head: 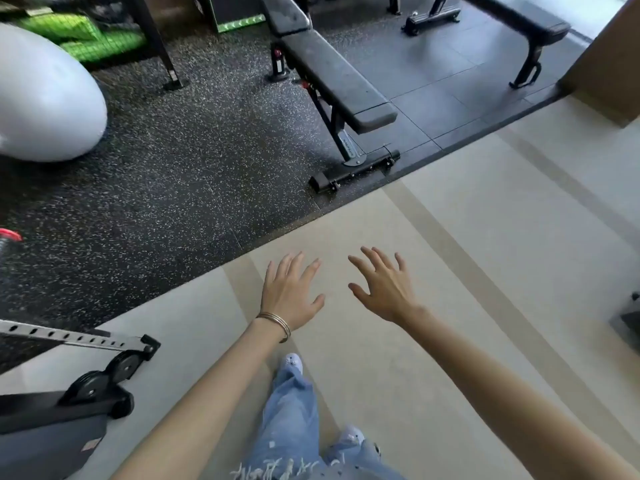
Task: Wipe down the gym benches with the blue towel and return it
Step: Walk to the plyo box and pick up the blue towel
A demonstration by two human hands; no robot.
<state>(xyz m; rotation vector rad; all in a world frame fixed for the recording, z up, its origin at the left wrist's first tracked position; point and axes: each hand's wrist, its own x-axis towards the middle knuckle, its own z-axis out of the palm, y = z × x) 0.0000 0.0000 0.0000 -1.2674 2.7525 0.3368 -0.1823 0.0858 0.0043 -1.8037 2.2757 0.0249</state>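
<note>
Main risk from here, as I judge it: there's no blue towel anywhere in view, so the person could walk up to the benches w/ nothing to wipe with — where the towel is, I cannot tell. Second risk is footing: the pale smooth floor [450, 237] meets the dark speckled rubber mat [156, 188] along a raised-looking edge right ahead, and the near bench's foot bar [353, 169] sits just at that edge, so a toe could catch on either while eyes are on the hands. The low machine w/ a perforated metal rail [69, 337] is close by the left leg too — easy to clip. Pose: both arms reach forward and down, nearly straight. Left hand [291, 292] is palm-down, fingers spread wide, thumb out to the inside, thin bangles at the wrist; it holds nothing. Right hand [384, 289] mirrors it, fingers splayed and a bit curled, also empty. The two hands are near each other but apart, over bare floor, touching nothing. The near bench [332, 74] stands ahead on the mat, well apart from the hands, its black pad running away from the camera; a second bench [519, 15] is farther off to the right. A big pale exercise ball [45, 95] sits at far left, out of the way.
</note>
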